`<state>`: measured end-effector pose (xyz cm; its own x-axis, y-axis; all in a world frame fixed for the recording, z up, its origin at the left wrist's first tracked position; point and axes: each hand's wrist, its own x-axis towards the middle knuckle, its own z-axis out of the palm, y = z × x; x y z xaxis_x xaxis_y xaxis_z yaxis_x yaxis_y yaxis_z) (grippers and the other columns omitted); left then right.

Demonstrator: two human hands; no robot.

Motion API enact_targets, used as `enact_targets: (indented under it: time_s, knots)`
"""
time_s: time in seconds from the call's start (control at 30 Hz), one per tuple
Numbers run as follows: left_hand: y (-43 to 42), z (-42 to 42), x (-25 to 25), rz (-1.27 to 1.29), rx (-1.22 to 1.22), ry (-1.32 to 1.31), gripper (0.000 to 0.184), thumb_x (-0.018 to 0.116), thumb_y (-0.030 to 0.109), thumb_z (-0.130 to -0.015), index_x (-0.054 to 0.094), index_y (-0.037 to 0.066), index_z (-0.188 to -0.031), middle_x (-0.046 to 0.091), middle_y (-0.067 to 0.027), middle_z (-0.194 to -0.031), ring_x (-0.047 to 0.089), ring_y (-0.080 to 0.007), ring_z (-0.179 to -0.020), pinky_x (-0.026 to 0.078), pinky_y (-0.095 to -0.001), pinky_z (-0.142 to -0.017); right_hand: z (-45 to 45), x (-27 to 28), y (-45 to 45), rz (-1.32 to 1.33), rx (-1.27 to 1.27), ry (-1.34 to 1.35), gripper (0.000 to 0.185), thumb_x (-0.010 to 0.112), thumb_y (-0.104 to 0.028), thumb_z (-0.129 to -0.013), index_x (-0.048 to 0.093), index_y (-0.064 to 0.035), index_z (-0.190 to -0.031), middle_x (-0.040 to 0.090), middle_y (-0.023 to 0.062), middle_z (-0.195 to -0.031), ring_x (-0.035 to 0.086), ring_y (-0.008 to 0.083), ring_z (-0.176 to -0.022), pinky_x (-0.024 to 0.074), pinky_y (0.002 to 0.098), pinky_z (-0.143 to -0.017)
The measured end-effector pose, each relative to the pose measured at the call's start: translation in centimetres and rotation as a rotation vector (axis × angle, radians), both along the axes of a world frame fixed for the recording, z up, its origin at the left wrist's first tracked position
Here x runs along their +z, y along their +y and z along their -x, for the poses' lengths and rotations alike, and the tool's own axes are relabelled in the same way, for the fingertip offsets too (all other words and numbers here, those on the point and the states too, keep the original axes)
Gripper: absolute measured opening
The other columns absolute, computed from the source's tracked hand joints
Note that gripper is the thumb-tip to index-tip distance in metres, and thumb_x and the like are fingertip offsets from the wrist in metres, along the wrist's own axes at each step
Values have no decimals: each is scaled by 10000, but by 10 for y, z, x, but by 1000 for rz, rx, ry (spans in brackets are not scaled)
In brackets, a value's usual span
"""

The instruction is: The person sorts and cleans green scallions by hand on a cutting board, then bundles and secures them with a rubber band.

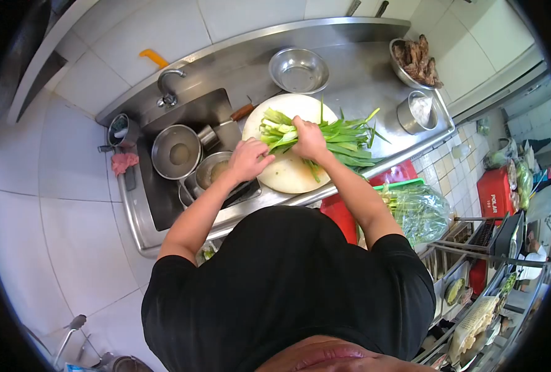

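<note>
A bunch of long leafy greens point(350, 139) lies across a round white cutting board point(288, 177), pale stems to the left and dark leaves reaching past the board's right edge. My right hand point(309, 139) is wrapped round the middle of the bunch. At the stem end, my left hand point(250, 161) hovers over the board's left edge with its fingers loosely bent and thumb apart, close to the stems; whether it touches them I cannot tell. A wooden handle point(243, 111) sticks out beside the board's upper left.
Left of the board is a sink point(157, 208) with metal pots point(176, 152) and a faucet point(167, 93). Behind the board stands a steel bowl point(299, 71). A bowl of brown pieces point(417, 62) and a metal container point(417, 113) are at right. A plastic bag of greens point(415, 214) sits below the counter edge.
</note>
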<state>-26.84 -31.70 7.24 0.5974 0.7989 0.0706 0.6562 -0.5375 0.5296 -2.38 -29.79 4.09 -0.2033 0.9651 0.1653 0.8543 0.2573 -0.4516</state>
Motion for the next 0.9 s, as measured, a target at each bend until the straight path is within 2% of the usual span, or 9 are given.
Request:
enact_targets:
  time_s: [0.1,0.23,0.3,0.37,0.43,0.63,0.77,0.83,0.9]
  knots:
    - [3,17,-8,-232,-47,-88,256,754,318,-850,633,98,-899,633,-53,-909,608,-257,-1019,431,-477,-940,-9,12,0,38,-4,52,530,726,-40,-637,506,-87,-1117,663,187,-1011,627,409,-965,485,489,-886]
    - [25,34,-13,-256,-99,-149,306,781,339,-831,618,98,-925,631,-78,-997,601,-277,-1061,420,-514,-992,-12,14,-11,-41,48,124,541,755,-37,-620,529,-76,-1110,639,213,-1013,606,434,-1005,499,484,-872]
    - [35,40,-14,-302,-187,-213,378,810,378,-806,602,89,-935,634,-93,-1069,595,-287,-1135,379,-537,-1094,-12,12,-13,-83,82,138,544,759,-32,-608,532,-74,-1101,634,213,-1019,599,433,-1019,501,481,-870]
    - [43,41,-16,-256,-199,-223,464,833,435,-776,583,79,-937,634,-104,-1146,569,-303,-1221,321,-568,-1161,-13,10,-14,-172,112,209,533,760,-35,-594,539,-71,-1078,631,204,-1008,600,430,-1006,501,474,-865]
    - [47,38,-8,-2,-259,-159,514,844,471,-761,571,71,-933,632,-126,-1218,529,-331,-1312,248,-595,-1216,-16,10,-16,-179,120,203,526,783,-48,-599,541,-71,-1066,629,200,-1008,602,430,-993,505,467,-854]
    - [44,23,-8,-187,-326,-189,661,852,571,-706,563,47,-986,609,-200,-1258,431,-376,-1409,189,-597,-1250,-31,12,-21,-197,225,262,513,799,-69,-597,540,-71,-1040,625,177,-1000,600,414,-983,505,466,-852]
    - [46,17,-16,-20,-359,-32,795,842,652,-663,582,14,-1059,615,-230,-1215,465,-396,-1354,297,-537,-1211,-38,16,-23,-207,289,266,510,795,-69,-591,534,-72,-1029,626,170,-1002,602,412,-985,507,463,-855]
    - [41,13,-14,141,-304,17,939,861,693,-585,600,-31,-1123,614,-198,-1089,558,-382,-1215,404,-466,-1122,-40,18,-24,-205,329,276,527,797,-69,-579,528,-76,-1031,630,165,-1008,601,414,-986,508,465,-851]
    - [39,9,-8,125,-311,70,932,860,696,-590,604,-25,-1123,614,-198,-1098,566,-373,-1182,433,-454,-1061,-41,21,-26,-166,331,264,539,801,-65,-574,522,-75,-1034,629,168,-1014,601,421,-985,510,461,-855]
